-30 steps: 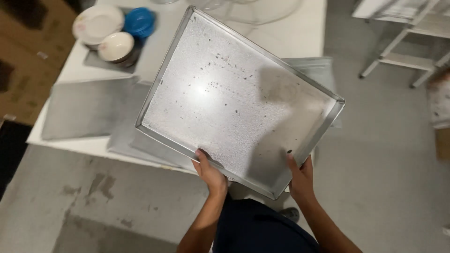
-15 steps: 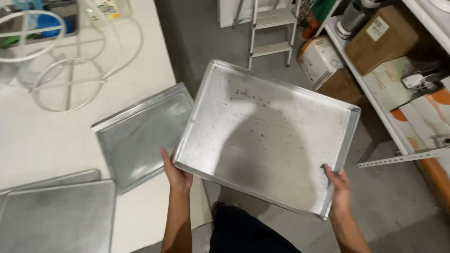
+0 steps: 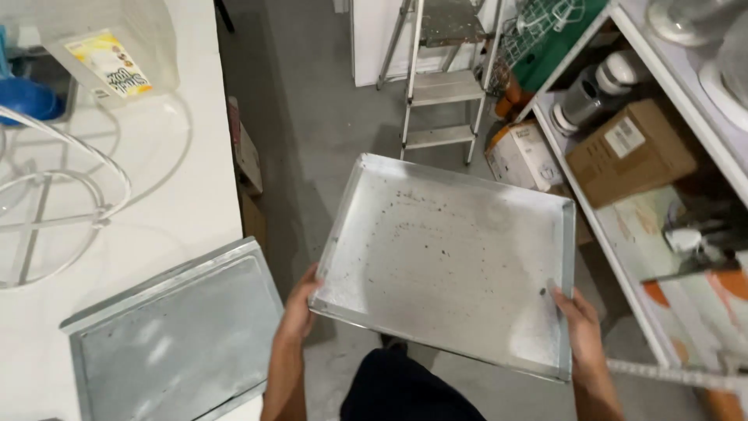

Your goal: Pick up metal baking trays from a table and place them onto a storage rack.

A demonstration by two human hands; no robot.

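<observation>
I hold a large, shallow metal baking tray (image 3: 436,249) level in front of me, above the grey floor. Its inside is speckled with dark crumbs. My left hand (image 3: 299,306) grips the near left corner. Fingers of my right hand (image 3: 578,326) curl over the rim at the near right corner. A second, similar tray (image 3: 175,335) lies on the white table (image 3: 195,187) to my left, close to the left hand.
A metal step ladder (image 3: 440,78) stands ahead on the floor. Shelving (image 3: 623,234) on the right carries cardboard boxes (image 3: 631,148) and containers. White wire racks (image 3: 54,195) and a clear plastic tub (image 3: 109,47) sit on the table.
I have turned right, away from the table, carrying the tray with me. The ladder and shelves came closer, and the table trays slid off to the left.
</observation>
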